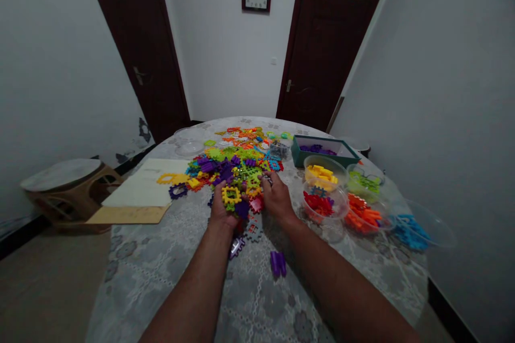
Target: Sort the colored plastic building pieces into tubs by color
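Observation:
A pile of colourful plastic building pieces (225, 163) is heaped on the table in front of me. My left hand (223, 211) is closed around a few pieces at the near edge of the pile: a yellow square notched frame (231, 195) is uppermost, with a purple piece (242, 209) below it. My right hand (277, 195) touches the right side of the pile, its fingers curled together; what they hold is too small to make out. A red piece (256, 204) lies between the hands. Nearer me are a grey notched piece (253, 230) and a purple double-tube piece (278, 264).
On the right, clear bowls hold sorted pieces: yellow (322, 176), red (318, 204), orange (362, 215), green (364, 182) and blue (410, 231). Behind them a green box (298, 156) contains purple pieces. A flattened cardboard sheet (139, 185) lies left, and a stool (68, 187) stands beyond.

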Demonstrator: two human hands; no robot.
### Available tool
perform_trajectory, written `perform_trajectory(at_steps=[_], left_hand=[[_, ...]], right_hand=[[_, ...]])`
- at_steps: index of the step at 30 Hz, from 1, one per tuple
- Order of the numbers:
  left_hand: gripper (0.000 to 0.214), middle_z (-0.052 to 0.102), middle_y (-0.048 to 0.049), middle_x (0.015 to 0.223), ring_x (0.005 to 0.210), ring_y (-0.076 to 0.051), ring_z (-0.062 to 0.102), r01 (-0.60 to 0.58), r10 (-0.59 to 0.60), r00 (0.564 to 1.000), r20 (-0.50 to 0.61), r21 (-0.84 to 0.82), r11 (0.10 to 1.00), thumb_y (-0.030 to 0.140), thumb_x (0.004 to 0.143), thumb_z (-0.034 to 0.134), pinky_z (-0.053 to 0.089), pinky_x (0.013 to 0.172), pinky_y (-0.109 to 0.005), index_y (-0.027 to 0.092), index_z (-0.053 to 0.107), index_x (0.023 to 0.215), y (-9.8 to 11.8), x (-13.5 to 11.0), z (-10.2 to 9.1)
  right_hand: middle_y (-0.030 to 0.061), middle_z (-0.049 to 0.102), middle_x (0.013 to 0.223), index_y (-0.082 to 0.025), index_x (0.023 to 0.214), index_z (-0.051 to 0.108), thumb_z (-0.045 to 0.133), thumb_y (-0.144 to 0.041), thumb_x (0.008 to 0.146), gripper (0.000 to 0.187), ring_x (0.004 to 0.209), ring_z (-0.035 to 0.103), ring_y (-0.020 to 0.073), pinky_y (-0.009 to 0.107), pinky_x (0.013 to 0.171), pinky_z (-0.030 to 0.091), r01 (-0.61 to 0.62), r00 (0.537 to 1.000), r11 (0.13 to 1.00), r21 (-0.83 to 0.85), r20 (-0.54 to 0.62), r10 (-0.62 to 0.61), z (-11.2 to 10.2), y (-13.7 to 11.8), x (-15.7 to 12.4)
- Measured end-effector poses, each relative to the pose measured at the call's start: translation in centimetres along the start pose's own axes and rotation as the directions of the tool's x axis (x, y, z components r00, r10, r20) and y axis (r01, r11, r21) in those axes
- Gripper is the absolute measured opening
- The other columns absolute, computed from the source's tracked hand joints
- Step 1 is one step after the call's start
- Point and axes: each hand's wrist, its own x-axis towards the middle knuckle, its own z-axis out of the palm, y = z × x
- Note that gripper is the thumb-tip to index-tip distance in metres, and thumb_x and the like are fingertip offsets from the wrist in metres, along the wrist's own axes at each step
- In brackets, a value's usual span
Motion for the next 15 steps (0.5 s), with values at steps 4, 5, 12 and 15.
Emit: perform_trajectory(at_steps=[4, 5, 12, 15], left_hand=[[0.015, 0.072, -0.0079, 0.081, 0.067, -0.02, 0.072, 0.026, -0.026, 1.0, -0.011, -0.021, 0.999, 0.028, 0.091, 0.061, 0.056, 0.047, -0.025, 0.015, 0.066, 0.098, 0.0, 0.0, -0.2], [0.015, 0.072, -0.0078, 0.081, 0.067, -0.02, 0.072, 0.032, -0.033, 0.999, -0.012, -0.025, 0.999, 0.028, 0.091, 0.061, 0.056, 0.047, -0.025, 0.015, 0.066, 0.099, -0.1, 0.0, -0.2], [0.017, 0.073, -0.0073, 0.075, 0.06, -0.021, 0.072, 0.066, -0.068, 0.995, -0.072, -0.028, 0.997, 0.029, 0.09, 0.063, 0.054, 0.043, -0.026, 0.015, 0.066, 0.099, -0.3, -0.1, 0.0], [0.018, 0.074, -0.008, 0.074, 0.057, -0.02, 0.071, 0.1, -0.103, 0.99, -0.092, -0.036, 0.994, 0.031, 0.089, 0.065, 0.055, 0.043, -0.026, 0.014, 0.066, 0.098, -0.3, 0.0, -0.1]], right_hand=[[0.0044, 0.073, 0.079, -0.025, 0.084, 0.069, 0.072, -0.035, 0.087, 0.01, 0.079, 0.066, 0.0219, 0.029, 0.074, 0.045, 0.091, 0.982, 0.965, -0.246, 0.183, -0.046, -2.6, -1.2, 2.2], [0.0038, 0.072, 0.074, -0.025, 0.077, 0.067, 0.077, -0.033, 0.082, 0.014, 0.076, 0.065, 0.0216, 0.028, 0.072, 0.044, 0.092, 0.974, 0.957, -0.274, 0.226, -0.029, -3.3, -1.3, 3.1], [0.0024, 0.061, 0.054, -0.022, 0.057, 0.062, 0.08, -0.031, 0.074, 0.026, 0.068, 0.064, 0.0222, 0.032, 0.067, 0.045, 0.039, 0.967, 0.931, -0.364, 0.25, 0.057, -6.0, -1.6, 14.2], [0.009, 0.069, 0.067, -0.021, 0.059, 0.063, 0.077, -0.025, 0.075, 0.022, 0.084, 0.069, 0.0275, 0.036, 0.079, 0.048, 0.036, 0.984, 0.902, -0.429, 0.17, 0.042, -6.3, -1.7, 19.0]])
